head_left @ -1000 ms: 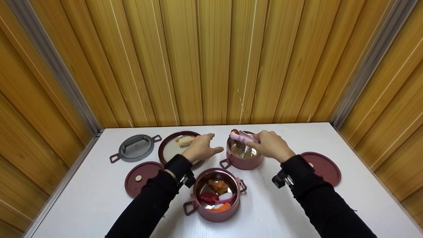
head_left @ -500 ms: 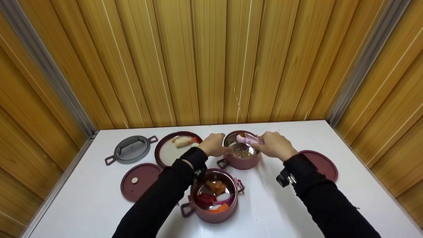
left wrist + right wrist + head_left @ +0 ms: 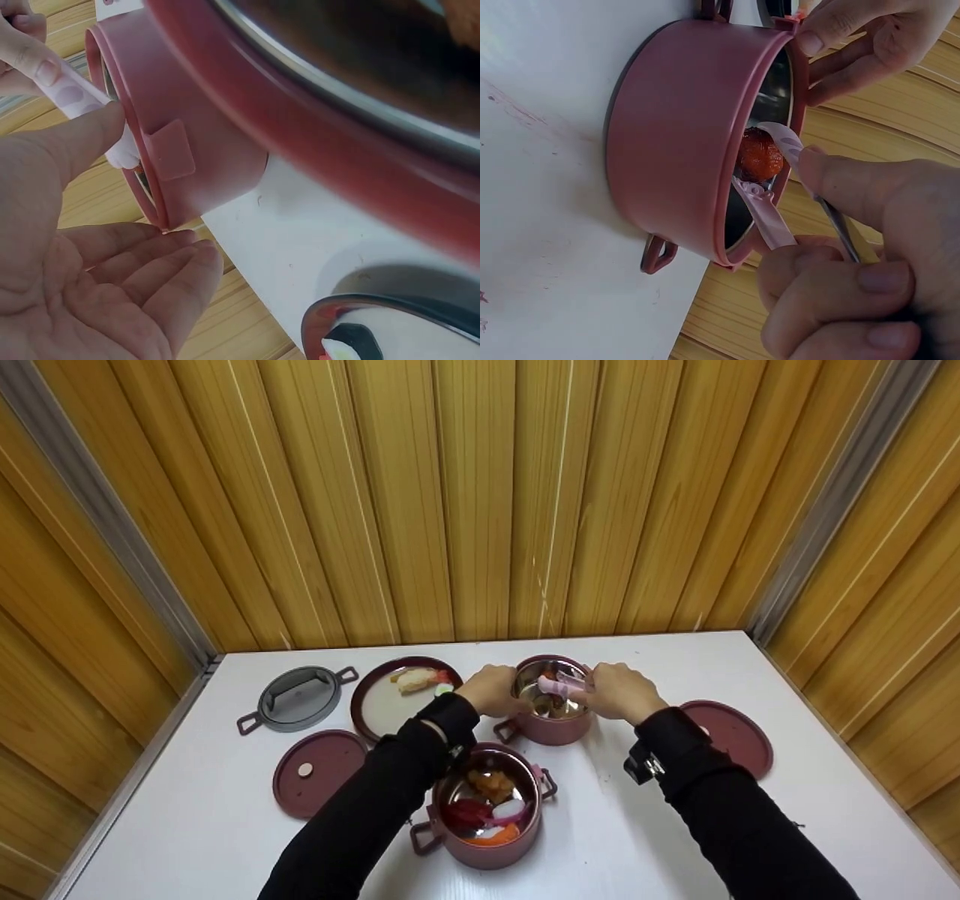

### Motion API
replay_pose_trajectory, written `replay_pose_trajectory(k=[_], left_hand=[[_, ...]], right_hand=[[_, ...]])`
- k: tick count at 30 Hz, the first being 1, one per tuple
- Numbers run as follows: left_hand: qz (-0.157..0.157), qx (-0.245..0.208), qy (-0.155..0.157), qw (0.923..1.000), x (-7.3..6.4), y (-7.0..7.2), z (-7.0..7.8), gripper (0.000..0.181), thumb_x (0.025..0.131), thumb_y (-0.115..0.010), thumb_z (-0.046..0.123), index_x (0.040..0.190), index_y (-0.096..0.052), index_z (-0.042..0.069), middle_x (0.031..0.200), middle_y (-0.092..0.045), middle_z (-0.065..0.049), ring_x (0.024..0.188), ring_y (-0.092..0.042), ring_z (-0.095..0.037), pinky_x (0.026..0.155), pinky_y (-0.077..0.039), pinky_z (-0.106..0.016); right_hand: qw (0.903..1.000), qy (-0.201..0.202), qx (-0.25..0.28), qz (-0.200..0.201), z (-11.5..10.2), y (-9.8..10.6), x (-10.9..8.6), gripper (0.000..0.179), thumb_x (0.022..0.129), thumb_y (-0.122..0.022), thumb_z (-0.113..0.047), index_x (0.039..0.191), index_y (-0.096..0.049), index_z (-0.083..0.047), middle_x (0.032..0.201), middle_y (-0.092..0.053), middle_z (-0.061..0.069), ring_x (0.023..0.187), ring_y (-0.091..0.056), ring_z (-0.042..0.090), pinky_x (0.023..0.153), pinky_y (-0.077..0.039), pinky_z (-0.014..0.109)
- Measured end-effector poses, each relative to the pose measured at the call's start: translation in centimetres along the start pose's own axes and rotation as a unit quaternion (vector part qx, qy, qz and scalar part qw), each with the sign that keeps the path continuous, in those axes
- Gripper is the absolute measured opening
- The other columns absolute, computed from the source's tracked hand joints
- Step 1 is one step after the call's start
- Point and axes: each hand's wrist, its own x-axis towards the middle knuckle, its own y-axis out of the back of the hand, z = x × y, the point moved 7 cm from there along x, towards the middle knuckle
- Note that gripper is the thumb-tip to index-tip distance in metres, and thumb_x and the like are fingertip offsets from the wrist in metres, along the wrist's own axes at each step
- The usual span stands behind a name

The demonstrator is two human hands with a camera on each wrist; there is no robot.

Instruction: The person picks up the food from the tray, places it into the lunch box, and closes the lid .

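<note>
My right hand point(image 3: 619, 690) grips pink tongs point(image 3: 771, 219), their tips on either side of a reddish-brown food piece point(image 3: 760, 159) inside the rear pot point(image 3: 675, 142); whether they bear on it, I cannot tell. The pot wall hides part of the piece. My left hand point(image 3: 491, 690), thumb and fingers spread, touches that pot. The left wrist view cuts off the front pot point(image 3: 491, 855). My right sleeve point(image 3: 739, 810) partly covers a lid point(image 3: 735, 739).
</note>
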Motion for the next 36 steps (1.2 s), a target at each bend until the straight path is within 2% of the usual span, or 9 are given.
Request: replay_pose_trajectory(k=[8, 14, 22, 24, 26, 29, 31, 33, 36], left_hand=[[0.023, 0.046, -0.007, 0.9987, 8.2, -6.0, -6.7, 0.040, 0.082, -0.091, 0.056, 0.080, -0.069, 0.022, 0.086, -0.075, 0.004, 0.082, -0.070, -0.015, 0.082, -0.061, -0.048], [0.023, 0.033, -0.008, 0.9991, 7.6, -5.2, -6.3, 0.048, 0.077, -0.095, 0.061, 0.080, -0.073, 0.019, 0.086, -0.077, 0.001, 0.083, -0.071, -0.017, 0.079, -0.062, -0.039], [0.009, 0.016, 0.017, 0.9997, 0.4, 0.1, 0.0, 0.036, 0.086, -0.094, 0.034, 0.094, -0.078, 0.003, 0.103, -0.083, -0.015, 0.099, -0.078, -0.033, 0.091, -0.065, -0.045], [0.024, 0.026, 0.007, 0.9994, 3.8, -2.5, -2.8, 0.042, 0.082, -0.095, 0.046, 0.092, -0.078, 0.009, 0.098, -0.082, -0.010, 0.094, -0.077, -0.029, 0.085, -0.064, -0.042], [0.025, 0.035, 0.006, 0.9991, 3.8, -2.5, -2.8, 0.046, 0.080, -0.096, 0.050, 0.091, -0.077, 0.010, 0.097, -0.082, -0.009, 0.093, -0.076, -0.028, 0.085, -0.063, -0.042], [0.033, 0.049, -0.004, 0.9982, 8.0, -5.8, -6.4, 0.051, 0.074, -0.097, 0.061, 0.087, -0.075, 0.017, 0.092, -0.080, -0.001, 0.087, -0.073, -0.020, 0.082, -0.062, -0.040], [0.031, 0.056, -0.004, 0.9979, 7.1, -5.1, -5.4, 0.046, 0.077, -0.097, 0.054, 0.085, -0.074, 0.015, 0.090, -0.079, -0.003, 0.084, -0.073, -0.021, 0.082, -0.061, -0.045], [0.016, 0.055, -0.003, 0.9984, 9.4, -7.0, -7.3, 0.049, 0.077, -0.096, 0.060, 0.087, -0.075, 0.017, 0.090, -0.079, 0.000, 0.084, -0.073, -0.018, 0.083, -0.062, -0.044], [0.006, 0.049, -0.003, 0.9988, 8.1, -5.9, -6.0, 0.053, 0.078, -0.096, 0.061, 0.088, -0.075, 0.013, 0.090, -0.079, -0.004, 0.085, -0.074, -0.021, 0.082, -0.062, -0.043]], right_hand=[[0.9998, 0.000, -0.016, -0.008, 0.0, -0.5, -0.2, 0.045, 0.105, -0.071, -0.045, 0.077, -0.066, -0.010, 0.083, -0.061, 0.010, 0.077, -0.059, 0.027, 0.064, -0.047, 0.040], [0.9995, -0.008, -0.025, -0.016, 0.1, -0.9, 0.0, 0.046, 0.105, -0.072, -0.046, 0.079, -0.067, -0.009, 0.085, -0.063, 0.012, 0.079, -0.061, 0.029, 0.067, -0.052, 0.046], [0.9990, -0.020, -0.037, -0.013, 0.0, -1.2, -0.1, 0.051, 0.105, -0.071, -0.051, 0.084, -0.065, -0.005, 0.103, -0.073, 0.025, 0.093, -0.072, 0.042, 0.081, -0.061, 0.062], [0.9988, -0.023, -0.040, -0.013, -0.1, -1.2, -0.1, 0.052, 0.105, -0.071, -0.052, 0.088, -0.068, -0.002, 0.109, -0.075, 0.030, 0.100, -0.074, 0.048, 0.085, -0.062, 0.065], [0.9986, -0.026, -0.043, -0.016, -0.1, -1.2, -0.1, 0.052, 0.105, -0.071, -0.050, 0.090, -0.069, -0.001, 0.115, -0.075, 0.032, 0.104, -0.075, 0.050, 0.088, -0.063, 0.066], [0.9983, -0.029, -0.047, -0.016, 0.0, -1.2, -0.1, 0.055, 0.106, -0.069, -0.053, 0.095, -0.071, 0.001, 0.119, -0.075, 0.035, 0.108, -0.075, 0.053, 0.090, -0.063, 0.068], [0.9983, -0.032, -0.047, -0.016, 0.1, -1.3, -0.1, 0.060, 0.106, -0.067, -0.058, 0.094, -0.070, 0.001, 0.112, -0.075, 0.032, 0.102, -0.075, 0.050, 0.087, -0.063, 0.066], [0.9981, -0.037, -0.047, -0.014, 0.2, -1.4, -0.1, 0.063, 0.105, -0.066, -0.062, 0.093, -0.070, 0.000, 0.107, -0.075, 0.029, 0.098, -0.075, 0.047, 0.085, -0.063, 0.065], [0.9981, -0.043, -0.042, -0.013, 0.4, -1.4, 0.0, 0.059, 0.105, -0.068, -0.060, 0.092, -0.069, -0.002, 0.099, -0.072, 0.022, 0.090, -0.071, 0.039, 0.079, -0.062, 0.060]])
